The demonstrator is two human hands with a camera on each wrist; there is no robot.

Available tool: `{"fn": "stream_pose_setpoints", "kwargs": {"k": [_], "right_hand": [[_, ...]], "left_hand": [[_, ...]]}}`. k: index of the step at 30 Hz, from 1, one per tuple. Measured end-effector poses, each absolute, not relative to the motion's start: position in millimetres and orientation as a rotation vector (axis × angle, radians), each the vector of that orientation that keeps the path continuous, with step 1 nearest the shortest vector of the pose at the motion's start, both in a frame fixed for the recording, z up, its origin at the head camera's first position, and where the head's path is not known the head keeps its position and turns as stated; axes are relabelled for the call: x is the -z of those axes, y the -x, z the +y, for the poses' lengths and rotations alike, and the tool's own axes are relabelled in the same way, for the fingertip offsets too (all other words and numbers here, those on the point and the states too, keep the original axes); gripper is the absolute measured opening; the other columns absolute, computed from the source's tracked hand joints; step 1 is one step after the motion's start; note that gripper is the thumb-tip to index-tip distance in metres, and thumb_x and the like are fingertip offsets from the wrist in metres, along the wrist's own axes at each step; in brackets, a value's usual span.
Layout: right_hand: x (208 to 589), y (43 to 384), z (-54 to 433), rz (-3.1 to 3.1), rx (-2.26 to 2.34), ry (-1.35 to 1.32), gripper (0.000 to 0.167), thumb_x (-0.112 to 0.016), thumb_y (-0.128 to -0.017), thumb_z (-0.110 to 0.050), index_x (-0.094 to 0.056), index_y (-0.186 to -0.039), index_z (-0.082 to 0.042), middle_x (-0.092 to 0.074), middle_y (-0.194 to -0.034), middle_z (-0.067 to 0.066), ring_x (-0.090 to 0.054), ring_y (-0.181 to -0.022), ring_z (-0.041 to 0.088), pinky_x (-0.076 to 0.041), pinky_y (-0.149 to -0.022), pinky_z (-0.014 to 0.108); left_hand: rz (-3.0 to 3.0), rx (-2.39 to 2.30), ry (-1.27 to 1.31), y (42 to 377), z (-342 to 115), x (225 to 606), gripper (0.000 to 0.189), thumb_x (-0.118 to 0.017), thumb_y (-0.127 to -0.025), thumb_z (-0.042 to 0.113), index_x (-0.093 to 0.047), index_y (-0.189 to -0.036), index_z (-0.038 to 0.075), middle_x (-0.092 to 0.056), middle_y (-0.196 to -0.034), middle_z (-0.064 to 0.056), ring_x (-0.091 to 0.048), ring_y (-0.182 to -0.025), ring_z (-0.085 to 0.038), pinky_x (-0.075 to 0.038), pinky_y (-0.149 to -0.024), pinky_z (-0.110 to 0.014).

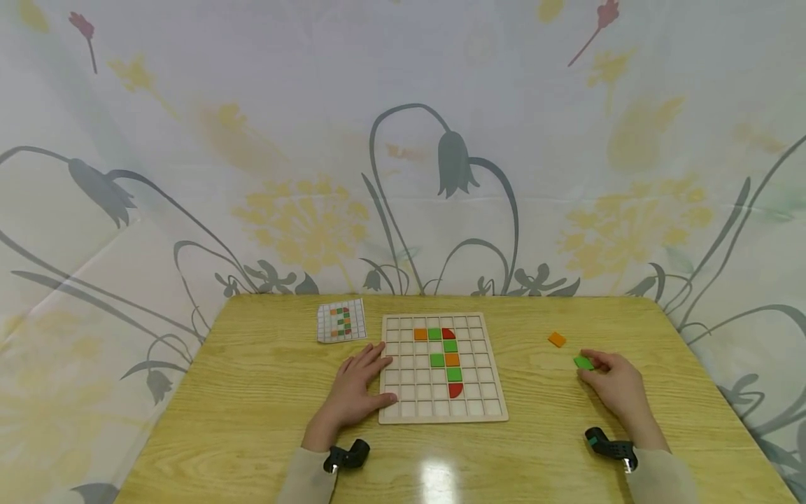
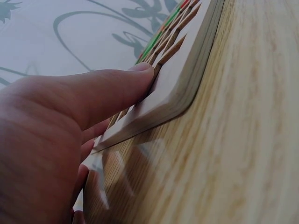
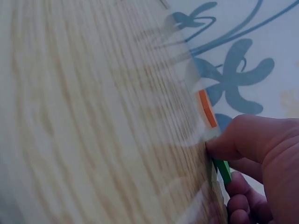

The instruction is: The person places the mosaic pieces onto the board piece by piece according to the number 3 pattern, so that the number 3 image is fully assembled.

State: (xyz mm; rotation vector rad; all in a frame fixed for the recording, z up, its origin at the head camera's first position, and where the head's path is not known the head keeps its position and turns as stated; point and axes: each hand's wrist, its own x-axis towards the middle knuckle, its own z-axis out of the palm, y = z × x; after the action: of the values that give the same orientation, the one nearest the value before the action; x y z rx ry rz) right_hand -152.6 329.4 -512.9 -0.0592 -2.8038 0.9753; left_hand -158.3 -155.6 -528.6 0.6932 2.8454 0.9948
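A wooden grid board (image 1: 409, 409) lies flat on the table with several orange, green and red tiles in its cells. The red ones have a rounded side. My left hand (image 1: 354, 388) rests at the board's left edge, fingers spread, with the thumb (image 2: 126, 86) on the rim near the front corner. Off to the right of the board, my right hand (image 1: 616, 385) pinches a green square tile (image 1: 583, 362) between thumb and fingers, close over the table. In the right wrist view the green tile (image 3: 223, 171) is partly hidden by the fingers.
An orange tile (image 1: 557, 339) lies on the table (image 1: 252, 420) just beyond the right hand. Behind the board's left side is a paper card (image 1: 324, 325) printed with a coloured grid pattern. A flower-patterned cloth (image 1: 302, 105) hangs along the table's far edge.
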Motion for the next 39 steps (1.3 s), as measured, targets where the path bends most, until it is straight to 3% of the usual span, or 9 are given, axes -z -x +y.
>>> {"fn": "stream_pose_setpoints", "kwargs": {"k": [5,20,28,39], "right_hand": [[511.2,153.9,328.7,-2.832,-0.940,0.063,0.040,-0.071,-0.087,-0.014,-0.066,-0.117,0.012,-0.063,-0.091,0.013,-0.054,-0.078,0.022,-0.043,-0.066,0.037],[512.5,152.8,330.4,-2.833,-0.956,0.113,0.041,-0.073,-0.087,-0.017,-0.067,-0.117,0.010,-0.062,-0.093,0.014,-0.053,-0.079,0.021,-0.041,-0.065,0.032],[510.6,150.0,328.5,-2.826,-0.994,0.147,0.043,-0.072,-0.089,-0.019,-0.066,-0.120,0.009,-0.062,-0.100,0.019,-0.054,-0.085,0.025,-0.042,-0.070,0.036],[509.5,148.1,325.4,-2.799,-0.965,0.084,0.041,-0.072,-0.086,-0.014,-0.066,-0.119,0.010,-0.063,-0.097,0.017,-0.057,-0.083,0.026,-0.046,-0.069,0.037]], "left_hand": [[2.842,-1.004,-0.693,157.7,-155.6,527.4,0.069,-0.071,-0.087,0.045,-0.053,-0.145,0.012,-0.030,-0.162,-0.004,-0.018,-0.150,-0.030,-0.011,-0.115,-0.062],[2.838,-1.014,-0.704,156.3,-155.3,524.2,0.069,-0.071,-0.088,0.044,-0.053,-0.145,0.011,-0.030,-0.162,-0.005,-0.019,-0.150,-0.031,-0.011,-0.114,-0.063],[2.826,-1.023,-0.712,155.4,-155.2,521.7,0.069,-0.072,-0.087,0.042,-0.053,-0.145,0.010,-0.029,-0.162,-0.007,-0.018,-0.150,-0.032,-0.011,-0.114,-0.063],[2.846,-1.028,-0.716,156.6,-154.2,523.7,0.069,-0.073,-0.087,0.042,-0.054,-0.144,0.009,-0.032,-0.160,-0.008,-0.021,-0.149,-0.033,-0.013,-0.113,-0.065]]}}
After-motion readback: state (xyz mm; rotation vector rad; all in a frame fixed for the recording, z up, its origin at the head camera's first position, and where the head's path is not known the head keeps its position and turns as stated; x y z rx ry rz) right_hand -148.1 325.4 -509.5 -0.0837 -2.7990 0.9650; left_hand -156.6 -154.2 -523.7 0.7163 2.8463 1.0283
